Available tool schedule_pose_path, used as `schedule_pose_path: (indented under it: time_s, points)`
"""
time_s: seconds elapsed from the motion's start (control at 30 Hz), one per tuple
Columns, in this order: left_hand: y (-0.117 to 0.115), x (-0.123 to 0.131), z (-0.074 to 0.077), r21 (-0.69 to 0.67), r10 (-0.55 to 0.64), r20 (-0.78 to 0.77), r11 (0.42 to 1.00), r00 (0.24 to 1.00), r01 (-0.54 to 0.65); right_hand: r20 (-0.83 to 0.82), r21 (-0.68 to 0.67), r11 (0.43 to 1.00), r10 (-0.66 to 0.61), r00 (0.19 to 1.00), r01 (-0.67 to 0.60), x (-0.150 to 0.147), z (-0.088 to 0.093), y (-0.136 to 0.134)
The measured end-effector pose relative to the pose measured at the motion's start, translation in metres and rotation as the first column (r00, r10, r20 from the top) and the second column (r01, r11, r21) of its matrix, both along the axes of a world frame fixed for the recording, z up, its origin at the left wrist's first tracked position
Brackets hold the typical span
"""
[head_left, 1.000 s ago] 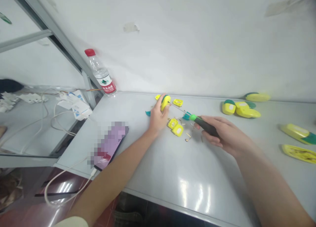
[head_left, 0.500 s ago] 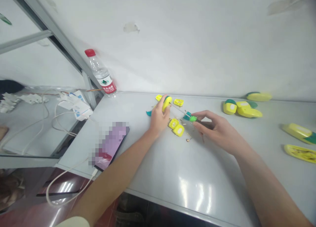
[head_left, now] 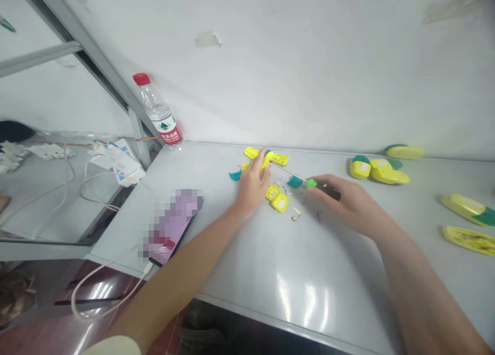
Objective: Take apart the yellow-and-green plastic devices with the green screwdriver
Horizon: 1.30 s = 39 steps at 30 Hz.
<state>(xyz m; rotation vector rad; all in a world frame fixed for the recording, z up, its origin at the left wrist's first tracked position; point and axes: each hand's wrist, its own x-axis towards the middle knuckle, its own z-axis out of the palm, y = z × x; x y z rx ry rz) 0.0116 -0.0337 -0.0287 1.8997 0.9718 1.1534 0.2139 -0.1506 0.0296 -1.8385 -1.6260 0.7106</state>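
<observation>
The left fingers (head_left: pixel 256 165) seemingly pinch a yellow plastic casing (head_left: pixel 267 159).

Bare left hand (head_left: pixel 251 187), bare right hand (head_left: pixel 350 205), cream sleeve (head_left: pixel 112 346)

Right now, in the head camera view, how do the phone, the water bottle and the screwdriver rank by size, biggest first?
1-2. The phone and the water bottle look alike; the phone sits nearer the camera, so I won't rank them.
3. The screwdriver, slimmest, partly hidden by the right hand.
</observation>
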Motion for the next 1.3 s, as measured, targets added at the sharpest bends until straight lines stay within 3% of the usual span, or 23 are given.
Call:
schedule_pose_path:
  time_s: [0.13, 0.27, 0.43, 0.53, 0.7, 0.83, 0.97, 1.07, 1.3]
  points:
    - [-0.001, 0.000, 0.001, -0.017, 0.007, -0.004, 1.000, 1.000, -0.007, -0.001, -0.076, 0.996, 0.054, 0.999, -0.054, 0.002, -0.002, 0.000]
    - [-0.001, 0.001, 0.002, -0.022, 0.004, -0.004, 1.000, 1.000, -0.004, -0.009, 0.006, 1.000, -0.017, 1.000, 0.017, 0.005, -0.004, 0.000]
    - [0.000, 0.001, 0.001, 0.008, 0.030, -0.006, 1.000, 1.000, -0.029, -0.005, -0.111, 0.991, 0.070, 0.998, -0.070, 0.003, -0.003, -0.001]
    - [0.000, 0.000, 0.000, 0.031, 0.015, -0.035, 0.999, 0.999, -0.013, -0.015, -0.017, 1.000, -0.014, 1.000, 0.013, 0.003, -0.001, -0.001]
    - [0.001, 0.000, 0.000, 0.080, 0.055, -0.117, 0.996, 0.992, -0.046, 0.035, -0.041, 0.997, 0.069, 0.997, -0.067, 0.006, -0.002, 0.000]
    - [0.002, 0.000, -0.002, 0.088, 0.051, -0.126, 0.995, 0.991, -0.040, 0.043, 0.034, 0.999, -0.008, 0.999, 0.007, 0.011, -0.005, 0.000]
    - [0.003, 0.000, -0.004, 0.098, 0.047, -0.106, 0.994, 0.993, -0.037, 0.034, -0.098, 0.993, 0.063, 0.997, -0.059, 0.012, -0.002, -0.001]
    - [0.004, 0.001, -0.006, 0.105, 0.038, -0.094, 0.994, 0.995, -0.028, 0.036, -0.060, 0.998, -0.025, 0.999, 0.027, 0.011, 0.001, -0.002]
    - [0.003, 0.001, -0.005, 0.086, 0.022, -0.072, 0.996, 0.997, -0.016, 0.030, -0.058, 0.998, 0.007, 1.000, -0.006, 0.011, 0.000, -0.001]
